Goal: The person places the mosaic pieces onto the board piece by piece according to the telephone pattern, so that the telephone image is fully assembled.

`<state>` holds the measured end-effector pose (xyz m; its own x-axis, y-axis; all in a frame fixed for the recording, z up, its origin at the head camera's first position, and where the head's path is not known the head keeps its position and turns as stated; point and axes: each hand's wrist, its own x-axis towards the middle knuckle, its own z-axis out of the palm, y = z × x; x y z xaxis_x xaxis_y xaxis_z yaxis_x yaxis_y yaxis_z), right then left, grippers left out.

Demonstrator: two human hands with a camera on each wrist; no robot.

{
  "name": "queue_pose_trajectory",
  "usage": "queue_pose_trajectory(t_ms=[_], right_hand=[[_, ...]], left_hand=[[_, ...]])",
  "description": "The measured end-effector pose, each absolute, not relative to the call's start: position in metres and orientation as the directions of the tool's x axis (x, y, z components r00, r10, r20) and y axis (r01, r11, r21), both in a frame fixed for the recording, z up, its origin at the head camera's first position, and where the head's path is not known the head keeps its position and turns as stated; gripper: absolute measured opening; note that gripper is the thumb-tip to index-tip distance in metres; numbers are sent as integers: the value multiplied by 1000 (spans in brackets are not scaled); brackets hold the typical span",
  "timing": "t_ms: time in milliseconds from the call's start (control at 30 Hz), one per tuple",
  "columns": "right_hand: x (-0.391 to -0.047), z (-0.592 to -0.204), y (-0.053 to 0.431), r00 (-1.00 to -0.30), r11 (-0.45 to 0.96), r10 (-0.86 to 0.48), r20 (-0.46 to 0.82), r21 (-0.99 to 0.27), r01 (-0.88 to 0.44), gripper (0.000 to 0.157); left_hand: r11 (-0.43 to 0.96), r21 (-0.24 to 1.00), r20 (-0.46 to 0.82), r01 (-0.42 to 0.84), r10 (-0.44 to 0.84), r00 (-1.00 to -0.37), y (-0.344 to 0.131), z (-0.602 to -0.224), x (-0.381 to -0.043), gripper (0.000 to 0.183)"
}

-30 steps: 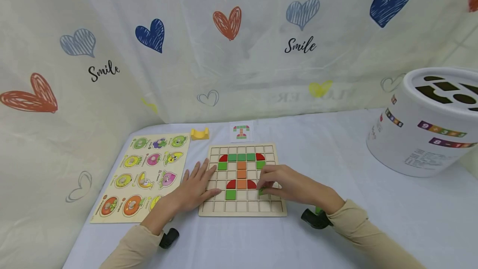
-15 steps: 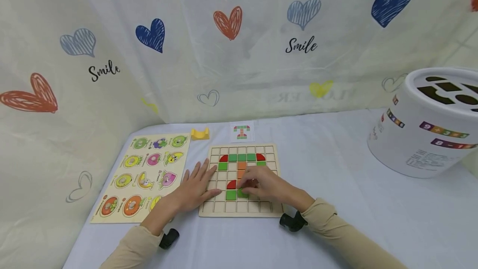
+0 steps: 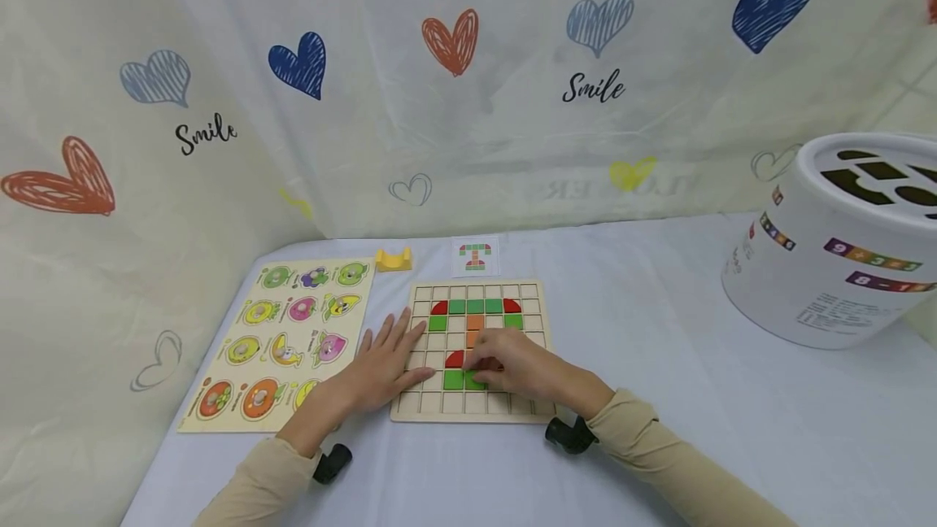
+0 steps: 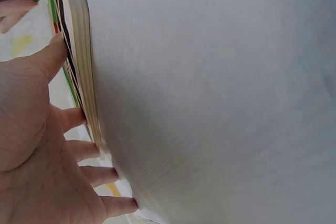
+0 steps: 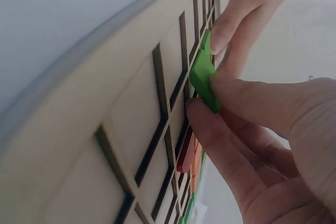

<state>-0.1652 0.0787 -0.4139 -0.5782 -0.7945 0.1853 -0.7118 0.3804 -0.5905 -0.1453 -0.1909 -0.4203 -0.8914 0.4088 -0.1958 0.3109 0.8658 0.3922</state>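
Note:
A wooden grid board (image 3: 476, 418) holds green, red and orange tiles in a T-like pattern. My left hand (image 3: 386, 360) lies spread over the board's left edge, its fingers straight. Between the thumb and finger of my right hand (image 3: 516, 364) is a green square tile (image 5: 205, 80), tilted at a cell in the right wrist view. Left of it in the head view sits another green square tile (image 3: 454, 380), below a red quarter-round tile (image 3: 455, 359). My right hand hides part of the orange column (image 3: 475, 322) and the cells beneath it.
A picture card (image 3: 475, 257) lies behind the board, near a yellow notched block (image 3: 394, 259). On the left is a wooden fruit puzzle (image 3: 302, 311). A white bucket (image 3: 827, 267) with a shape-cutout lid stands at the right.
My right hand has moved left across the board with the green tile, from the right of the lower red piece to the cell beside the other green tile. My left hand stays put.

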Motion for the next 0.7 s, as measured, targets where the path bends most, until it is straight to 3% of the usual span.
queue_pose_trajectory(t_ms=[700], right_hand=[[-159, -409, 72, -571, 415, -801, 181, -519, -747, 15]], left_hand=[[867, 390, -198, 312, 409, -891, -191, -422, -147, 80]])
